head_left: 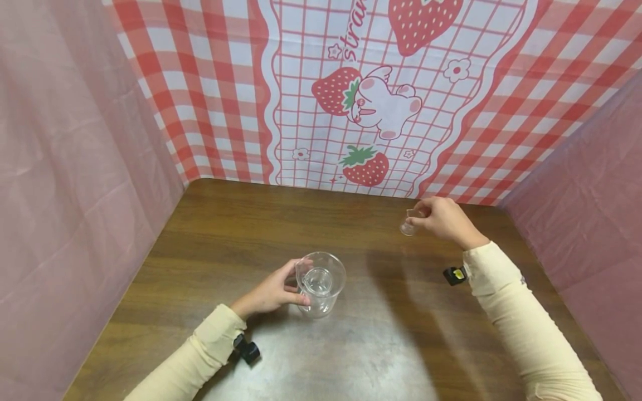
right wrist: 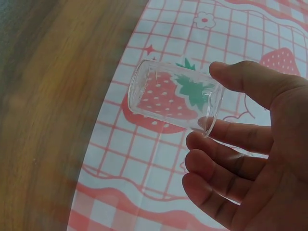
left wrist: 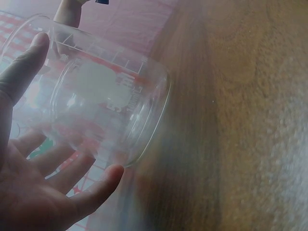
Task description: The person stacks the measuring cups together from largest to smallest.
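Note:
A large clear glass beaker (head_left: 323,303) with white printed markings stands on the table near the middle in the head view. A smaller glass vessel (head_left: 318,281) sits inside it. My left hand (head_left: 273,287) holds the large beaker from its left side, thumb (left wrist: 29,67) on one side and fingers on the other. Farther back on the right, my right hand (head_left: 443,220) pinches a small clear glass beaker (right wrist: 168,96) by its rim end between thumb and index finger. Its other fingers are curled beside the glass. Whether the small beaker touches the table I cannot tell.
The brown wooden table (head_left: 225,223) runs back to a red-and-white strawberry cloth (head_left: 366,111). Pink curtains (head_left: 75,139) hang at both sides. Black wrist cameras (head_left: 247,350) are strapped at both cuffs.

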Action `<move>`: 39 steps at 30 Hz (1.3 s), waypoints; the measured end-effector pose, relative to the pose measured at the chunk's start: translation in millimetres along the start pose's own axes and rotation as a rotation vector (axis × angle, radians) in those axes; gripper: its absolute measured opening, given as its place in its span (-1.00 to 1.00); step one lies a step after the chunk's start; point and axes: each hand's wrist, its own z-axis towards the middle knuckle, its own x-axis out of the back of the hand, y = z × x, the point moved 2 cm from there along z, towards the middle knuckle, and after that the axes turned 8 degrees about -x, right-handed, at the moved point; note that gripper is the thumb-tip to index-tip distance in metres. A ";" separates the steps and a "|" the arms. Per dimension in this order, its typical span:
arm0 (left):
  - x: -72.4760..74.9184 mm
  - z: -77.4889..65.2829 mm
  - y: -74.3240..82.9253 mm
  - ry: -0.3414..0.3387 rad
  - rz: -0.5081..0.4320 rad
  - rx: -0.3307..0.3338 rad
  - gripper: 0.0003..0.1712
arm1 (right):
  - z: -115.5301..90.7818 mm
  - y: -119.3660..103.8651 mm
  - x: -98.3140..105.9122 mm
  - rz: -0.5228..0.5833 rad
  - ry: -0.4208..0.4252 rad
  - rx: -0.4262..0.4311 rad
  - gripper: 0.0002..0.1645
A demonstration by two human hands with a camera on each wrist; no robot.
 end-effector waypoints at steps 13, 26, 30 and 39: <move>-0.9 0.7 -2.2 0.005 -0.015 0.016 -0.01 | -2.7 -12.0 3.6 0.009 0.013 0.016 -0.68; -0.5 -0.3 -1.8 0.001 -0.018 -0.012 0.00 | -3.6 -22.2 6.7 0.018 0.023 0.023 -0.66; -0.5 0.0 -2.8 -0.002 0.020 -0.044 0.01 | -4.1 -25.1 7.1 0.023 0.023 0.024 -0.63; -0.6 -0.3 -2.4 -0.005 -0.005 -0.020 0.00 | -2.6 -31.1 6.5 0.024 0.042 0.045 -0.63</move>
